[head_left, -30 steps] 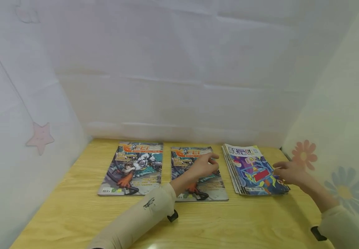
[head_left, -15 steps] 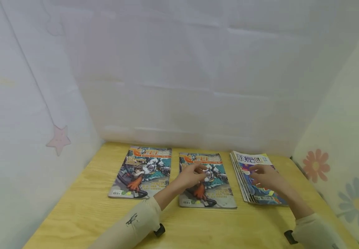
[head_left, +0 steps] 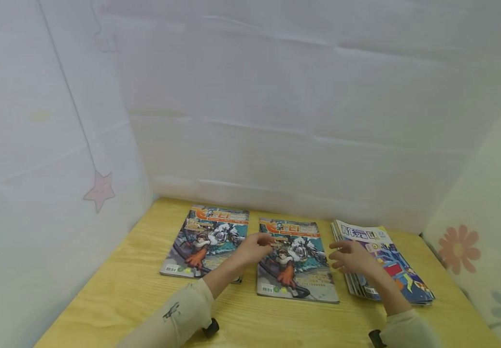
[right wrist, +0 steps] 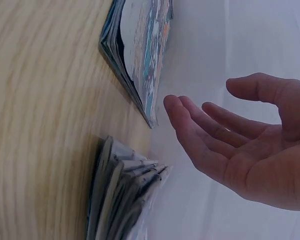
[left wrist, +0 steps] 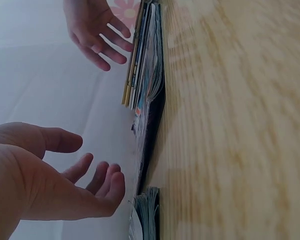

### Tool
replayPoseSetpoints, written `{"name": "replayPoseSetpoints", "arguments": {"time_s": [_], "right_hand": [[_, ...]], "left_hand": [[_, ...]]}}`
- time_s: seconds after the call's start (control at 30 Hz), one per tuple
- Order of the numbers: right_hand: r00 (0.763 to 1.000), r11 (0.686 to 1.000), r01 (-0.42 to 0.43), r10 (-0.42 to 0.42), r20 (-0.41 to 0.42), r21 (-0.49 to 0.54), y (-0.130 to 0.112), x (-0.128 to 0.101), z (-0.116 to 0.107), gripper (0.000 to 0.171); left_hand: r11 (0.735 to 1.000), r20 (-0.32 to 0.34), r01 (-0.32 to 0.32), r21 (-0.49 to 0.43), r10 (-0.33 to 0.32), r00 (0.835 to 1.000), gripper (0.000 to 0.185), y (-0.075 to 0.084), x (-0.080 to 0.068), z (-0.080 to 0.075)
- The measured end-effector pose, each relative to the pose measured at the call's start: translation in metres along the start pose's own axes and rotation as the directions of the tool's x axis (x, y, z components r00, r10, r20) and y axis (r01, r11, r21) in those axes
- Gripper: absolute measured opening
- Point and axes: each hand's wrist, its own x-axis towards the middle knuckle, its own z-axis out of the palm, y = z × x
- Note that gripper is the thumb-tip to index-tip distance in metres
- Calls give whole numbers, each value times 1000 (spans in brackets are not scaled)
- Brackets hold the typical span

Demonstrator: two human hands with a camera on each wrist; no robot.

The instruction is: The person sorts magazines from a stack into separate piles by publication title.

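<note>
My left hand [head_left: 253,249] is above the table between the left magazine [head_left: 215,239] and the middle magazine [head_left: 298,270], fingers loosely bent and holding nothing. These two magazines share the same cover, with an orange title band and a figure in orange. To the right, my right hand [head_left: 352,258] hovers at the left edge of a stack of magazines [head_left: 400,270] whose top cover is purple and blue. Its fingers are relaxed, with nothing in them. In the right wrist view, the right hand [right wrist: 240,135] shows thumb and fingers apart, above the page edges of the stack [right wrist: 125,195].
The magazines lie on a yellow wooden table [head_left: 241,324]. A pale cloth wall [head_left: 293,121] stands right behind them. Left is a cloth side with a pink star [head_left: 100,191]; right is one with a red flower [head_left: 459,249].
My right hand has moved left from over the stack's right side to its left edge. The left hand has moved left off the middle magazine. The view has shifted; the magazines stay in place.
</note>
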Motion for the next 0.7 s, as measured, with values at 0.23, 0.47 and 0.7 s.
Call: {"name": "replayPoseSetpoints", "arguments": {"time_s": [0.23,0.47,0.7], "right_hand": [[998,998,-52,53,27,-27,9,5,9,49],[994,994,-104,105,42,-31,12,8,11,54],[987,990,-142,142,70,-13,16,9,12,55]], "left_hand": [[997,-41,67,-40,-69,997,46,-8,5,-1],[981,-17,144,-129,-147,989,52,-8,6,-7],[945,-13,209,-252,-219,976,56,-8,10,-5]]}}
